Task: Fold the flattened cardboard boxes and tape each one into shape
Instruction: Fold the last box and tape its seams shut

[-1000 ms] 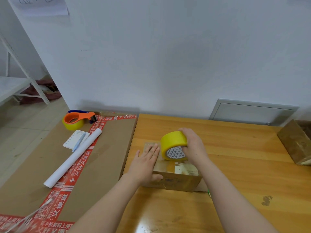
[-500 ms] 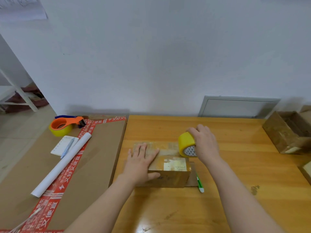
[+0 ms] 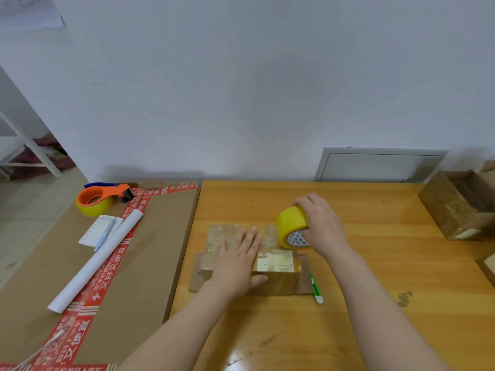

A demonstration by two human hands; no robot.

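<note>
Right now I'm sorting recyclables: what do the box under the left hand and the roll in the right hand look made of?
Box: brown cardboard, matte, with glossy clear tape on top. Roll: yellow plastic packing tape, smooth sheen; its core looks like printed card, though that is uncertain.

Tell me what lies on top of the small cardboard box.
The left hand lies flat on the box; the right hand holds a yellow tape roll on its far right end. The surface under the palm is hidden.

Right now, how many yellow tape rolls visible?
2. One yellow tape roll in the right hand, at the small brown cardboard box; one in the orange plastic dispenser on the large carton, left. More may be hidden.
</note>
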